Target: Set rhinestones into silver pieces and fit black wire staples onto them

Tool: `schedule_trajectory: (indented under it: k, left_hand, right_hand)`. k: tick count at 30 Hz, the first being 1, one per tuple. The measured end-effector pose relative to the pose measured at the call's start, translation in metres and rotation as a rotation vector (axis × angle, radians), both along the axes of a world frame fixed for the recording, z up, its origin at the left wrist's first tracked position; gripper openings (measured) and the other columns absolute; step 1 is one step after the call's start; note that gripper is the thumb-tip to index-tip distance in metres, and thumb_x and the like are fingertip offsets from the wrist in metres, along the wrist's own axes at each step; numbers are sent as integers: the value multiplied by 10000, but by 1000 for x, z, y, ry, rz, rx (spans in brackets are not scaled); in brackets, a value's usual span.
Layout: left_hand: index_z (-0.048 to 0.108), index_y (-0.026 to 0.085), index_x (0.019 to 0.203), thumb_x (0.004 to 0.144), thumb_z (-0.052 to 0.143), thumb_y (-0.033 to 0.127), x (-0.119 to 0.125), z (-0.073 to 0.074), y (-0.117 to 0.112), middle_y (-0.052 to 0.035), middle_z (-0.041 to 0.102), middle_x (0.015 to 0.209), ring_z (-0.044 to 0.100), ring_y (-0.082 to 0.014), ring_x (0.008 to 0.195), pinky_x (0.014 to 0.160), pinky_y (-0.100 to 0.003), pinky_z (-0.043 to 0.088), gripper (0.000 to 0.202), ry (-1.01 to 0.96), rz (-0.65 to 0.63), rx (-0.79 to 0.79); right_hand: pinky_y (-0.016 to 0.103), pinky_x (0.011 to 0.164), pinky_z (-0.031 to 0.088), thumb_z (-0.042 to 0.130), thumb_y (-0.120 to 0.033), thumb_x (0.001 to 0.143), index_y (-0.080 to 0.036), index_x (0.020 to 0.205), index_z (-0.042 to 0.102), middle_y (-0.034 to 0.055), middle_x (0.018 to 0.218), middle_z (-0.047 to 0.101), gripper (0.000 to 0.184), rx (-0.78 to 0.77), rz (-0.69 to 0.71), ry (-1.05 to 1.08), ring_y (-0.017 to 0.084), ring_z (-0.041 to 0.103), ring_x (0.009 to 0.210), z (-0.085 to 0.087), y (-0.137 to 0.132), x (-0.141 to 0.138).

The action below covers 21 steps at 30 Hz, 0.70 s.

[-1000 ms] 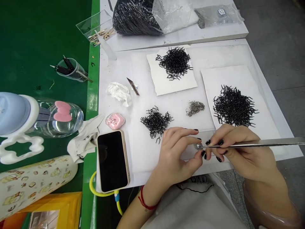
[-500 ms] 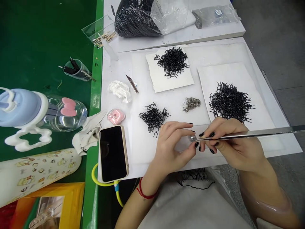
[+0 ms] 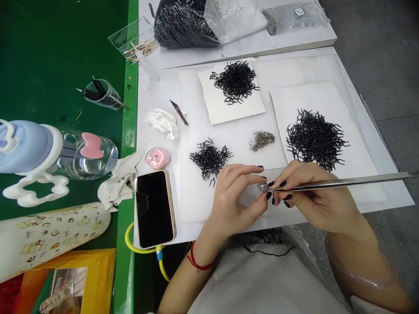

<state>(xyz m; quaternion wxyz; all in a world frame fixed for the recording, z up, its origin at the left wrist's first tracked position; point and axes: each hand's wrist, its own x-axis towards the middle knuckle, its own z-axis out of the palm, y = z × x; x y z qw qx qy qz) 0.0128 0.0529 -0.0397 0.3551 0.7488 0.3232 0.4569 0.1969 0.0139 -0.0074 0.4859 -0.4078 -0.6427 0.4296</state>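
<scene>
My left hand [image 3: 237, 196] pinches a small silvery piece [image 3: 262, 187] between thumb and forefinger, just above the white work sheet [image 3: 196, 192]. My right hand [image 3: 314, 196] grips long steel tweezers [image 3: 343, 182] whose tips meet that piece. A small pile of black wire clips [image 3: 209, 158] lies just left of my left hand. A little heap of tiny grey metal bits [image 3: 262, 140] sits above my fingers. Larger clip piles rest on paper at the right [image 3: 314, 138] and at the back [image 3: 235, 80].
A phone [image 3: 154, 208] lies face up at the sheet's left edge, beside a pink case [image 3: 157, 157] and crumpled tissue [image 3: 163, 121]. A blade [image 3: 178, 112], water bottle [image 3: 59, 152], patterned flask [image 3: 49, 237], cup of tools [image 3: 101, 94] and bag of black clips [image 3: 186, 22] lie around.
The view has drifted a little, so everything sits slightly higher and more to the left. Both hands keep the same grip on the piece and the tweezers.
</scene>
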Motion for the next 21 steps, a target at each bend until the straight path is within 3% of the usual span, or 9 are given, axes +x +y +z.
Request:
schedule_trajectory:
  k: [14, 21]
  left_hand:
    - [659, 193, 947, 796, 711, 131, 0, 2, 1, -88, 737, 1066, 664, -232, 953, 864, -426, 505, 172, 7, -8, -11]
    - [664, 213, 947, 819, 709, 160, -1, 3, 1, -83, 738, 1077, 669, -241, 968, 865, -432, 510, 146, 20, -13, -20]
  right_hand:
    - [281, 565, 596, 561, -34, 931, -251, 1054, 645, 41, 947, 650, 264, -31, 1, 65, 151, 653, 742, -1, -1, 0]
    - [331, 547, 574, 520, -58, 969, -253, 1092, 581, 25, 952, 590, 239, -67, -43, 221, 110, 608, 570, -5, -1, -1]
